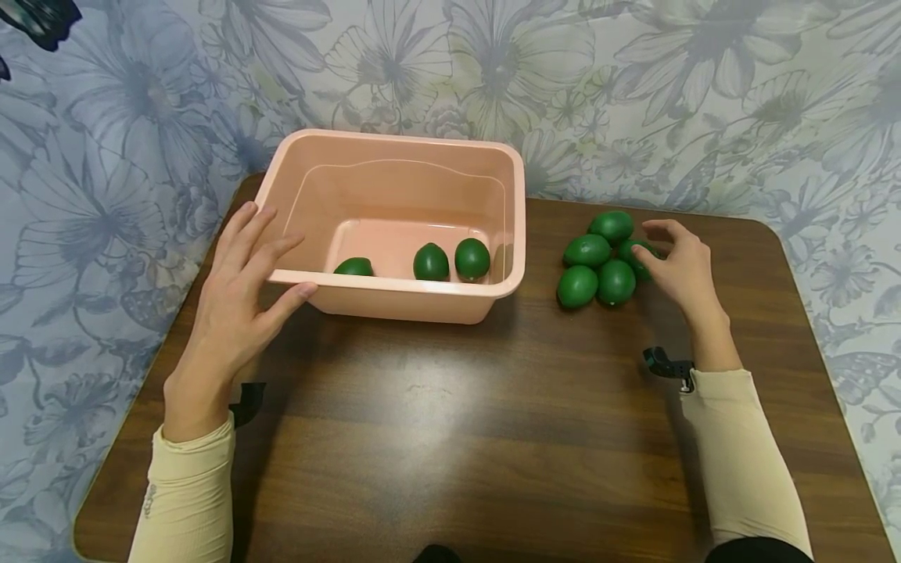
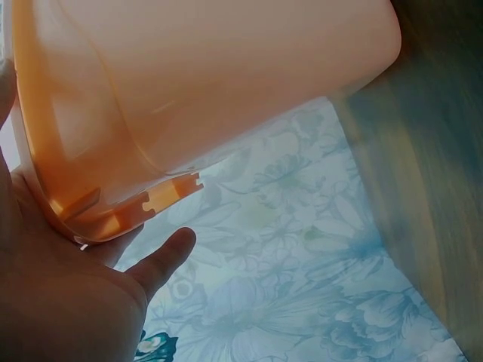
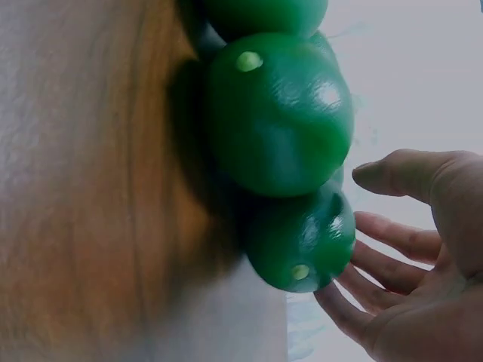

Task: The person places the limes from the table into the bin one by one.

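My left hand point(image 1: 235, 305) rests with spread fingers at the left front corner of a pink plastic bin point(image 1: 394, 300). In the left wrist view, this hand point(image 2: 75, 294) lies along the bin's rim point(image 2: 45, 192). Three green limes point(image 1: 431, 262) sit on the bin's floor near its front wall. To the right of the bin, several more limes point(image 1: 587, 251) are clustered on the table. My right hand point(image 1: 679, 266) reaches over the rightmost lime point(image 1: 626, 252), thumb and fingers apart. In the right wrist view, its fingers point(image 3: 392, 268) are right beside a lime point(image 3: 306, 241).
The brown wooden table point(image 1: 436, 422) stands against a wall with floral wallpaper point(image 1: 633, 102). The bin is near the table's back edge. Dark camera mounts point(image 1: 669, 367) are strapped at both wrists. A dark object point(image 1: 44, 22) shows at the top left corner.
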Motion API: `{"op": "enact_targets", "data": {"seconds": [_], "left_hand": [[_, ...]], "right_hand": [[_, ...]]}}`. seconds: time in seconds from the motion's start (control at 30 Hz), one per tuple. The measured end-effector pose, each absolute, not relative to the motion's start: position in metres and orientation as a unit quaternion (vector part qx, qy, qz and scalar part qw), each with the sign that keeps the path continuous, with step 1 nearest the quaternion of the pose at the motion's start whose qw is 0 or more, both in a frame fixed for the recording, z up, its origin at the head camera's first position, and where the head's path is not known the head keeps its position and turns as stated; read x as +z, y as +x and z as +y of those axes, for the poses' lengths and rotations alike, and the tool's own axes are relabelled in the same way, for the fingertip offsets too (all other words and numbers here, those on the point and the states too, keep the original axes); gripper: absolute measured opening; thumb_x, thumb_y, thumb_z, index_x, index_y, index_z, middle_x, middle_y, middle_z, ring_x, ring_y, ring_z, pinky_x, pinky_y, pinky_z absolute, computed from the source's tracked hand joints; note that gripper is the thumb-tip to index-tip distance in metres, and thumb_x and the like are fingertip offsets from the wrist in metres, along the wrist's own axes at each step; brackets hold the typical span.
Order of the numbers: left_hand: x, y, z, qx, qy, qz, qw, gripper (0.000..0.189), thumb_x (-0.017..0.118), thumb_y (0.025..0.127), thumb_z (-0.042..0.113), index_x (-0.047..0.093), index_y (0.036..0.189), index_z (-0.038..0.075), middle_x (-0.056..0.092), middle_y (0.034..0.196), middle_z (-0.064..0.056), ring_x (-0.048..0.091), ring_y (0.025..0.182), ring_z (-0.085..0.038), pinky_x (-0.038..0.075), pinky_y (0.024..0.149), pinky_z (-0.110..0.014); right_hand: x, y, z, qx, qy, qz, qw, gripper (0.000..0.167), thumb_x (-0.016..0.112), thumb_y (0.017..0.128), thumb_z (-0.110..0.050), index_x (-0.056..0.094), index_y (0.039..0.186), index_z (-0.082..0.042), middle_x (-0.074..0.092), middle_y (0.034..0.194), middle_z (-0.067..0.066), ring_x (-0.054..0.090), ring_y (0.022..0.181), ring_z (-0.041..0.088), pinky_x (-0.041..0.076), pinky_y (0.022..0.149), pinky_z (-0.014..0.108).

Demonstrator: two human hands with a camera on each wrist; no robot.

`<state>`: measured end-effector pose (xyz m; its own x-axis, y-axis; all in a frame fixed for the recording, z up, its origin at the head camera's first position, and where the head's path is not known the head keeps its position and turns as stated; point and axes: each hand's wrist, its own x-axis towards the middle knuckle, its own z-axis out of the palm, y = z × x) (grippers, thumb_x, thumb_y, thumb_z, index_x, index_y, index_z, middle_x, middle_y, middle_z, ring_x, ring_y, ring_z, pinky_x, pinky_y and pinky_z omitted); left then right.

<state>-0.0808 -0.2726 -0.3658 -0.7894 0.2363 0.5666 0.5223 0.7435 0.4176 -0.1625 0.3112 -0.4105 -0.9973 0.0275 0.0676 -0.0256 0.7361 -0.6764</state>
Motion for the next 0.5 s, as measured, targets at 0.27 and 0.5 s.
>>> {"op": "enact_targets", "data": {"seconds": [0.27,0.5], "left_hand": [[-0.3662,-0.0805,-0.2730,-0.287,-0.208,-0.903,0.243,0.080,0.054,0.097,0.075,0.069,0.136,0.007,0.047,0.162,-0.018,0.025,0.161,-0.033,0.023,0.128,-0.062],[-0.3662,-0.0806,-0.2733,-0.283,-0.209,-0.904,0.242,0.081,0.054,0.096,0.076,0.069,0.137,0.007,0.047,0.162,-0.018,0.025,0.161,-0.034,0.023,0.127,-0.062]], "right_hand": [[-0.4164,-0.1625,0.3160,0.341,-0.009,-0.940,0.026,0.054,0.067,0.103,-0.030,0.057,0.145,0.003,0.059,0.145,0.030,0.056,0.131,0.050,0.044,0.108,0.064],[-0.4168,-0.1603,0.3199,0.331,-0.038,-0.942,-0.025,0.066,0.066,0.103,-0.042,0.051,0.151,0.001,0.055,0.149,0.033,0.055,0.133,0.052,0.046,0.106,0.066]]}}
